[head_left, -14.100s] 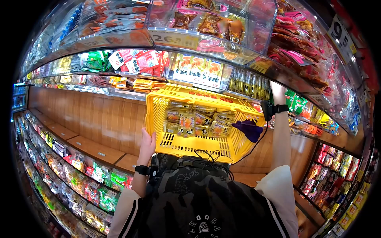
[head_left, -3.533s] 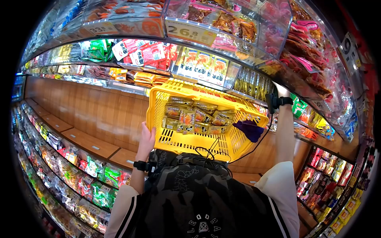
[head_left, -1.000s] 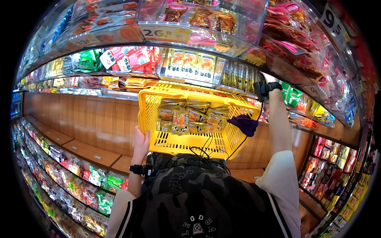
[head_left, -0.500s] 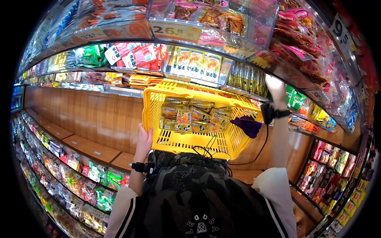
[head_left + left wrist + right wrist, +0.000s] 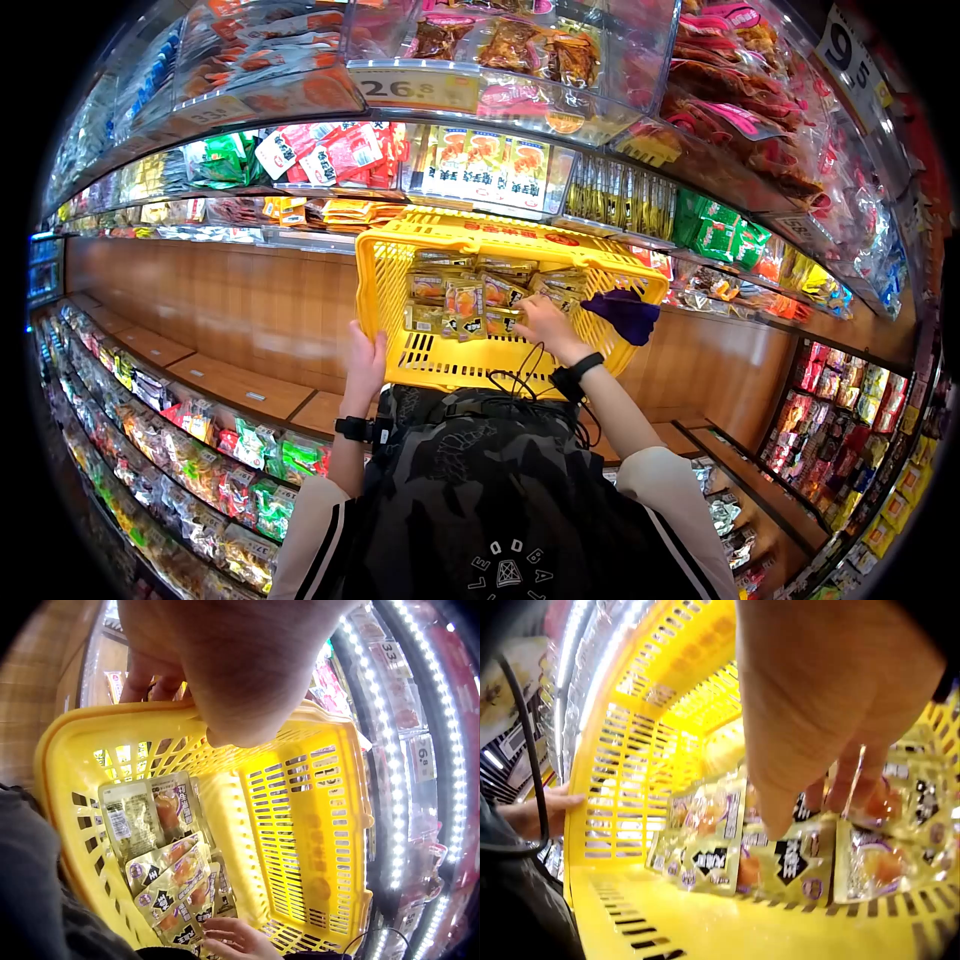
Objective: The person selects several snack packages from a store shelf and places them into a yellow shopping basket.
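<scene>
My left hand point(image 5: 365, 355) grips the left end of a yellow shopping basket point(image 5: 440, 380), thumb over the rim and fingers on the outside in the left wrist view. Several flat gold snack packets point(image 5: 465, 308), with an orange-brown food picture, lie overlapping in the basket. My right hand point(image 5: 548, 328) is down inside it, over the packets. In the right wrist view its thumb and bent fingers point(image 5: 847, 780) pinch a gold snack packet point(image 5: 881, 802) among the others; the hand hides part of it. A dark purple cloth point(image 5: 625, 315) hangs at the basket's right end.
Beyond the basket, shelves hold green packets point(image 5: 718, 230), upright gold packets point(image 5: 620, 198) and white-and-yellow packs point(image 5: 485, 165). A clear bin shelf point(image 5: 560, 95) juts out above. Black cables point(image 5: 515, 375) lie over the basket's near edge. Low shelves of bagged snacks point(image 5: 200, 425) run along the left.
My right hand has come from the shelf beside the upright gold packets, down and left into the basket. The left hand keeps its grip on the basket.
</scene>
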Available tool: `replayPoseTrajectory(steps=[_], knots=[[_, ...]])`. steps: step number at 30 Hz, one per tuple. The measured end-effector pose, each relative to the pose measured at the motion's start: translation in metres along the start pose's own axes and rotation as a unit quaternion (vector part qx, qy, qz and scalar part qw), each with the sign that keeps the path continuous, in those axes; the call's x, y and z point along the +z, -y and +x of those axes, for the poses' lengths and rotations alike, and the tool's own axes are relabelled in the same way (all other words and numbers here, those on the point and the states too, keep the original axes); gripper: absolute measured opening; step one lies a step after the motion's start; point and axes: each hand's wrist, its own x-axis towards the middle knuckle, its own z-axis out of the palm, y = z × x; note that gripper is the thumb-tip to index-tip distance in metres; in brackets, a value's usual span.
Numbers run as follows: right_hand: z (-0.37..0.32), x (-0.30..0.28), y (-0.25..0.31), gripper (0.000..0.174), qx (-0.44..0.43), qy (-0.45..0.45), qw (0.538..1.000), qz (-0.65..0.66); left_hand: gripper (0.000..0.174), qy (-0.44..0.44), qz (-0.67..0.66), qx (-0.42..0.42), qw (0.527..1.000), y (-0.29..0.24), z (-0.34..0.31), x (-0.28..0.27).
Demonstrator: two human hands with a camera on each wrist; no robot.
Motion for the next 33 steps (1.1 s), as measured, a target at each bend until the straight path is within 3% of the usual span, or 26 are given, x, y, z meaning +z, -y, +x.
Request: replayPoseTrajectory(steps=[4,6,12,14,19,22,23,24,26,28,30,31,33], knots=[[0.007,0.028,0.009,0.042,-0.002,-0.094,0.986,-0.136,0.032,0.022,-0.011,-0.041,0.999,0.0,0.0,-0.001],[0.004,0.034,0.011,0.038,-0.019,-0.113,0.984,-0.139,0.03,-0.023,0.013,0.048,0.998,0.013,0.001,0.004],[-0.007,0.027,0.024,0.03,-0.034,-0.155,0.974,-0.161,0.03,-0.018,0.018,0.027,0.999,0.006,0.002,0.003],[-0.009,0.019,0.017,0.033,0.113,-0.013,0.991,0.068,0.03,-0.019,0.031,0.027,0.999,0.0,0.001,0.001],[-0.042,-0.085,0.036,0.028,0.22,0.006,0.948,0.228,0.031,-0.014,0.03,0.011,0.999,0.004,0.001,0.002],[-0.064,-0.098,-0.002,0.03,0.199,0.044,0.957,0.204,0.031,-0.015,0.036,0.018,0.999,-0.001,0.001,0.0],[-0.071,-0.113,-0.004,0.027,0.15,0.062,0.947,0.276,0.032,-0.01,0.031,0.016,0.999,-0.001,0.002,-0.001],[-0.078,-0.13,-0.006,0.024,0.1,0.082,0.93,0.345,0.032,-0.008,0.026,0.011,1.0,0.0,0.001,0.0],[-0.089,-0.171,-0.001,0.019,0.124,0.165,0.866,0.456,0.033,-0.017,0.029,0.028,0.999,0.001,0.001,0.001],[-0.094,-0.205,0.0,0.017,0.109,0.098,0.861,0.486,0.034,-0.027,0.035,0.04,0.998,0.007,-0.001,0.002],[-0.097,-0.237,-0.001,0.023,0.152,0.017,0.867,0.475,0.036,-0.021,-0.019,0.038,0.999,0.017,0.0,0.004],[-0.094,-0.247,-0.003,0.024,0.125,-0.037,0.856,0.5,0.036,-0.024,-0.018,0.034,0.999,0.016,0.0,0.003],[-0.082,-0.276,-0.008,0.022,0.165,-0.104,0.866,0.46,0.035,-0.008,-0.024,0.012,1.0,0.011,0.0,0.002]])
